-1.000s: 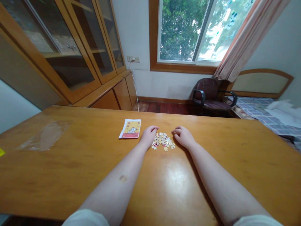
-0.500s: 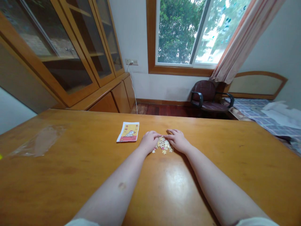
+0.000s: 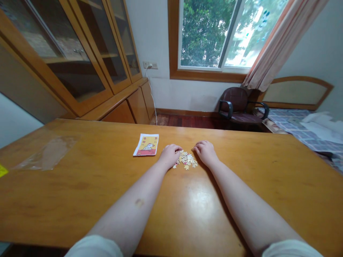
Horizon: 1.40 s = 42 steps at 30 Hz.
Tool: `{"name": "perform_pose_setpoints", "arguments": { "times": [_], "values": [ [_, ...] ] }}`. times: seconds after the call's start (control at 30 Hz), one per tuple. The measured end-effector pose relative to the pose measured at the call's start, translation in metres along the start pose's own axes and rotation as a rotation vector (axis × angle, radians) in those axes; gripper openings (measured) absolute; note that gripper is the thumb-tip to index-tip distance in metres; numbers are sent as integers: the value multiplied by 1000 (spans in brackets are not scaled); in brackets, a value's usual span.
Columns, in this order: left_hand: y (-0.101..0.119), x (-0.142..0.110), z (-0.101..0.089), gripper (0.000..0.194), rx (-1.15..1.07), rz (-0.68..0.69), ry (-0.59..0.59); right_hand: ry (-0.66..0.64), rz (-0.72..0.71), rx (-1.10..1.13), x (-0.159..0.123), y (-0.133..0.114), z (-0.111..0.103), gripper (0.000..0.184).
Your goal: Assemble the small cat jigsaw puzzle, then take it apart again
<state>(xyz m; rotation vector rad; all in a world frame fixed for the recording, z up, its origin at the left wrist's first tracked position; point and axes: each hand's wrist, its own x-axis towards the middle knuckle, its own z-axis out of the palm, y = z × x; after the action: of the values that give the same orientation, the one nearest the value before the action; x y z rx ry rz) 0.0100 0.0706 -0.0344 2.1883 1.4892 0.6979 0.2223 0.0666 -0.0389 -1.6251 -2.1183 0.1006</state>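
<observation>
A small heap of jigsaw puzzle pieces (image 3: 187,159), mostly pale yellow and white with touches of pink, lies on the wooden table (image 3: 198,207). At the heap's left edge rests my left hand (image 3: 170,155), its fingers curled in against the pieces; what is between the fingertips is hidden. My right hand (image 3: 205,152) is just right of the heap, fingers bent and closed, with a small puzzle piece (image 3: 192,149) showing at the fingertips. Left of my left hand lies a picture card (image 3: 146,145) with a white duck on yellow and red.
A clear plastic bag (image 3: 50,153) lies flat on the table's left side, with a yellow item (image 3: 2,171) at the left edge. Beyond the table stand a glass-door cabinet (image 3: 107,85), a dark red armchair (image 3: 235,103) and a bed (image 3: 289,116).
My right hand has drawn back to the right from the heap, and its fingers have curled in. My left hand's fingers have bent more. The camera view has shifted slightly.
</observation>
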Motion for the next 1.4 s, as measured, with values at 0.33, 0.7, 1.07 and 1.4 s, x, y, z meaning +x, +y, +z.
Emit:
{"name": "perform_pose_setpoints", "arguments": {
  "times": [0.33,0.7,1.07,1.4],
  "values": [
    [-1,1,1,27,-44,-47,8,12,-4,29,-3,2,-8,24],
    [1,1,-1,24,-48,-47,22,-142,-11,-71,-8,-6,-6,39],
    [1,0,0,23,30,-13,40,-164,-99,-70,-10,-13,-6,43],
    [0,1,1,24,129,8,11,-94,-163,40,-9,-12,-6,32]
  ]
}}
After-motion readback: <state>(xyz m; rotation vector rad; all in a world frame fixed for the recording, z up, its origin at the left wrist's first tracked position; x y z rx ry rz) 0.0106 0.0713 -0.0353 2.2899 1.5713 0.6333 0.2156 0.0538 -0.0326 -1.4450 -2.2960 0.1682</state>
